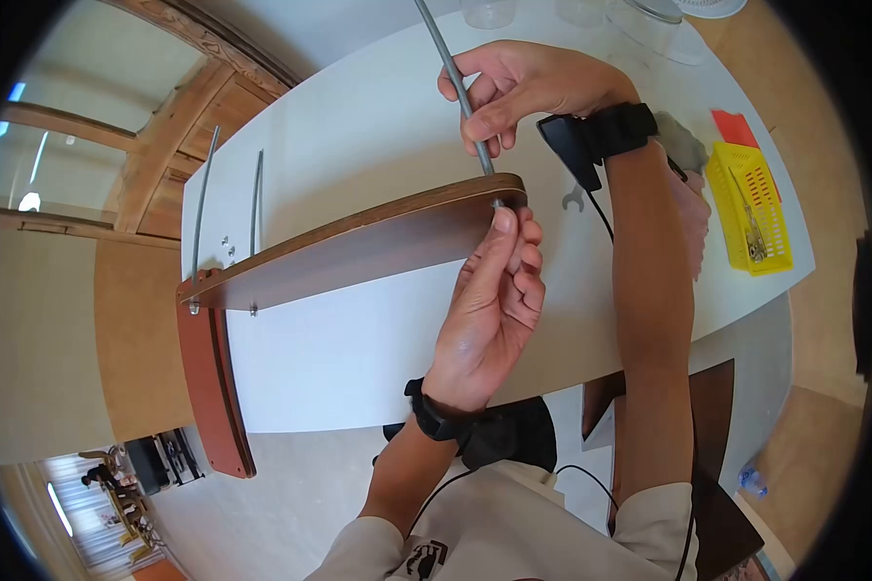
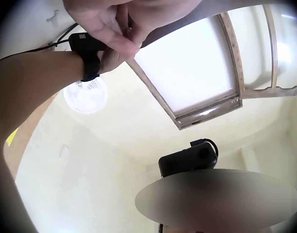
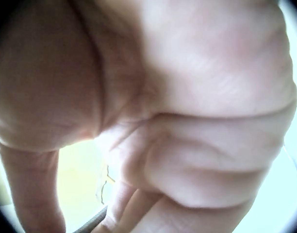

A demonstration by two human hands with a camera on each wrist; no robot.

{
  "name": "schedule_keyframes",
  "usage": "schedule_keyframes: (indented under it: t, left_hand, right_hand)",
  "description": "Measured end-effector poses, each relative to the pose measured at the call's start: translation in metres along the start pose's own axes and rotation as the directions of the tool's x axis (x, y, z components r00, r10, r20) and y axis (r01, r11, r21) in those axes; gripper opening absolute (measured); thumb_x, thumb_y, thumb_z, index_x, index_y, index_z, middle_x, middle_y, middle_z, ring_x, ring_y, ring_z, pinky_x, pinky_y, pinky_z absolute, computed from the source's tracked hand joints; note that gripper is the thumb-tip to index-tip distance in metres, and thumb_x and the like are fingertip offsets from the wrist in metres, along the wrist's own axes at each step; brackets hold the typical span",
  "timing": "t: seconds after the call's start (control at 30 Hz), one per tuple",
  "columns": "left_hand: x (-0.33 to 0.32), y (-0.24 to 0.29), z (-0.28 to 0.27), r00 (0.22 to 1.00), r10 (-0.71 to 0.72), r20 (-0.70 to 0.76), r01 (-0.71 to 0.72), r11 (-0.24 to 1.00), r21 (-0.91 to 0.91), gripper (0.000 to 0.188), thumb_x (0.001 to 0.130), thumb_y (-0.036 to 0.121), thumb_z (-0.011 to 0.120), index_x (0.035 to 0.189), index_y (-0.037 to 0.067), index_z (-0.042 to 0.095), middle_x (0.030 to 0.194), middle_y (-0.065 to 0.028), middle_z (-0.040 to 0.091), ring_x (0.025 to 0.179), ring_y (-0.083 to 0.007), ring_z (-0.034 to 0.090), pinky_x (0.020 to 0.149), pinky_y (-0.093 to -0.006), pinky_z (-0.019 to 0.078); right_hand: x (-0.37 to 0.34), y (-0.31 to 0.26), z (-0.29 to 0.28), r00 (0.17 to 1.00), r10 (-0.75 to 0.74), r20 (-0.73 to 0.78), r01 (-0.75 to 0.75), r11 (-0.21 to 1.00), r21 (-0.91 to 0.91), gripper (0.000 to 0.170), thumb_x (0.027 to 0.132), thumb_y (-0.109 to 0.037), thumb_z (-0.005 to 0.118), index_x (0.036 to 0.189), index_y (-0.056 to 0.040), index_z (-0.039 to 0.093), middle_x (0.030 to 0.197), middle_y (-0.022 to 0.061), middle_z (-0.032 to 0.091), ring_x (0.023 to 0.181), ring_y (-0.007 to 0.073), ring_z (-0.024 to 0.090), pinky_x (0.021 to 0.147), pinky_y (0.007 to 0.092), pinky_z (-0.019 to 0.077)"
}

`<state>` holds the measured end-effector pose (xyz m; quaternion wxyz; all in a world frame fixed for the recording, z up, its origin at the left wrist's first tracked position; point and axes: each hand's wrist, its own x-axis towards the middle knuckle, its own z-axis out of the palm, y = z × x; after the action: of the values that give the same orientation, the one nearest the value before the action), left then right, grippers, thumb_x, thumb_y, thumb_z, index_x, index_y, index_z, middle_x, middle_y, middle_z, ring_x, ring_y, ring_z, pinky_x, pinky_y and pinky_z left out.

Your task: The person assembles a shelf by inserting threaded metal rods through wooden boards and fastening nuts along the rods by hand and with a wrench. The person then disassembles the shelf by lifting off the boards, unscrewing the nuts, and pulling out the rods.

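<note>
Lying under everything, the white table (image 1: 310, 378) is the biggest thing here. Above it, the long brown board (image 1: 388, 242) slants across the head view; holding its near end steady should make the work easier. By its other end is a red-brown board (image 1: 208, 387), and I can't tell if the two touch. The long metal rod (image 1: 441, 44) reaches down to the brown board, close to its rounded end. It looks a bit tilted, so it would help to line it up straight with the hole. Two other rods (image 1: 257, 198) stand at the board's other end, each with a bit of metal under the wood, and make a good copy to match. The right hand (image 1: 533, 87) is above the board, its thumb and fingers pinching the rod; a firm grip seems best, so the rod doesn't slip or spin. The left hand (image 1: 484, 310) is below, its fingers curled. A wrench (image 1: 574, 199) lies on the table near the board's end and may help with tightening. Smallest is what looks like a nut (image 1: 498, 204), under the board at the left thumb's tip; thumb and first finger seem to pinch it. Turn it gently and level, since a crooked start could jam it.
</note>
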<state>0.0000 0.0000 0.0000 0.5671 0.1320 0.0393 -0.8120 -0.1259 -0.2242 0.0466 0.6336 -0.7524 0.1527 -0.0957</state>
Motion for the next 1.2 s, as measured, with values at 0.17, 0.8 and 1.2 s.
schedule_keyframes:
  t: [0.17,0.8,1.2]
  left_hand:
    - [-0.003,0.003,0.005,0.99,0.142,-0.024,-0.139,0.986,0.094,0.028,0.105,0.022,0.062,0.128,0.005,0.061,0.102,-0.0006,0.067,0.087,-0.006,0.067,0.076,-0.0162,0.0592]
    - [-0.003,0.001,0.003,0.995,0.08,-0.059,-0.077,0.995,0.057,0.034,0.106,0.029,0.061,0.129,0.004,0.061,0.112,-0.0047,0.07,0.086,-0.0043,0.067,0.076,-0.0156,0.0582]
    - [-0.011,0.008,0.02,0.989,0.094,-0.115,-0.066,0.971,0.229,0.033,0.106,0.03,0.06,0.128,0.004,0.063,0.12,-0.0058,0.072,0.092,-0.0055,0.07,0.085,-0.0171,0.0589]
  right_hand:
    - [0.002,-0.001,0.008,0.994,-0.112,-0.017,0.113,0.991,0.067,0.045,0.092,-0.021,0.077,0.123,-0.0014,0.051,0.097,0.0136,0.074,0.078,0.0147,0.068,0.073,0.0268,0.0533]
    - [-0.003,-0.004,0.007,0.998,-0.048,-0.037,0.048,0.999,0.005,0.04,0.092,-0.022,0.077,0.118,-0.0028,0.053,0.096,0.0144,0.075,0.078,0.0143,0.067,0.074,0.0269,0.0532]
    - [-0.004,-0.004,0.006,0.998,-0.047,-0.035,0.047,0.999,-0.011,0.041,0.092,-0.024,0.078,0.119,-0.0035,0.053,0.095,0.014,0.075,0.077,0.0141,0.069,0.072,0.0265,0.0543]
